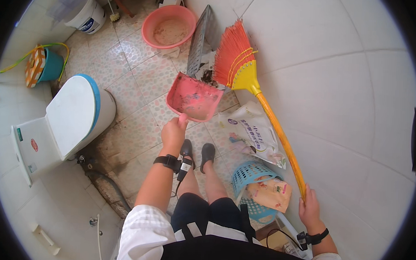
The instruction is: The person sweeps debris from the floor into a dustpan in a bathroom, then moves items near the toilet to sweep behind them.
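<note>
We clamp a pink plastic dustpan (193, 99) in our left hand (172, 135) near the frame's centre; our right hand (311, 210), lower right, grips a red-bristled, yellow-handled broom (267, 110) slanting to upper centre.

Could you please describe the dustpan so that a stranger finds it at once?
Find the white toilet; to its right, the left hand holds the pink dustpan. Unlike the round pink basin beyond it, the dustpan is squarish, with a handle.

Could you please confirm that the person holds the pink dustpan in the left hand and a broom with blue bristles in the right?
Not quite: the head view shows red bristles, not blue. The left hand holds the pink dustpan, the right hand the broom.
</note>
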`<action>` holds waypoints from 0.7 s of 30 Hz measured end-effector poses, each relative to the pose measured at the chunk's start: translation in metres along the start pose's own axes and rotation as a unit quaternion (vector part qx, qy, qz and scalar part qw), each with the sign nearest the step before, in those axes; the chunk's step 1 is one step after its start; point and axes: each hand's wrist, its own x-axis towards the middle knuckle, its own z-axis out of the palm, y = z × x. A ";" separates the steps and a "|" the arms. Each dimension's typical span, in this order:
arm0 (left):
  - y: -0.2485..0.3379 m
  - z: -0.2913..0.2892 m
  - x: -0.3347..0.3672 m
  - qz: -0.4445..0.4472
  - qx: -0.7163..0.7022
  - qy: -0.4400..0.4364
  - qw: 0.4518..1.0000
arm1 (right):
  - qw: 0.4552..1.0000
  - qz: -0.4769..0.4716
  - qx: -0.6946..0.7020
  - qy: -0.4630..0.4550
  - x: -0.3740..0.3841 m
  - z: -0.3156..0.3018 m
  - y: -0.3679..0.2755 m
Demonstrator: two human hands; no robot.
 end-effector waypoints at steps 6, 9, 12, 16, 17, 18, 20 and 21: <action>-0.007 -0.005 -0.001 0.012 -0.014 0.013 1.000 | 1.000 0.004 -0.001 -0.009 -0.014 -0.002 -0.003; 0.002 -0.004 -0.006 0.022 -0.034 0.001 0.999 | 0.999 -0.032 -0.017 0.006 -0.012 0.004 0.000; 0.003 0.003 -0.010 0.032 -0.031 0.001 0.999 | 1.000 -0.002 -0.016 -0.003 -0.004 0.011 0.001; -0.001 0.000 -0.013 0.046 -0.025 -0.037 0.998 | 1.000 -0.018 0.015 0.012 -0.015 0.012 -0.002; 0.000 0.000 -0.014 0.045 -0.026 -0.036 0.998 | 1.000 -0.021 0.010 0.005 -0.019 0.011 -0.002; 0.001 -0.001 -0.015 0.035 -0.034 -0.045 0.998 | 1.000 -0.022 0.009 0.005 -0.023 0.011 -0.003; 0.005 0.000 -0.017 0.027 -0.044 -0.053 0.997 | 0.999 -0.024 0.029 -0.015 -0.027 0.011 -0.007; 0.009 0.000 -0.018 0.027 -0.051 -0.062 0.996 | 0.999 -0.026 0.029 -0.015 -0.025 0.011 -0.009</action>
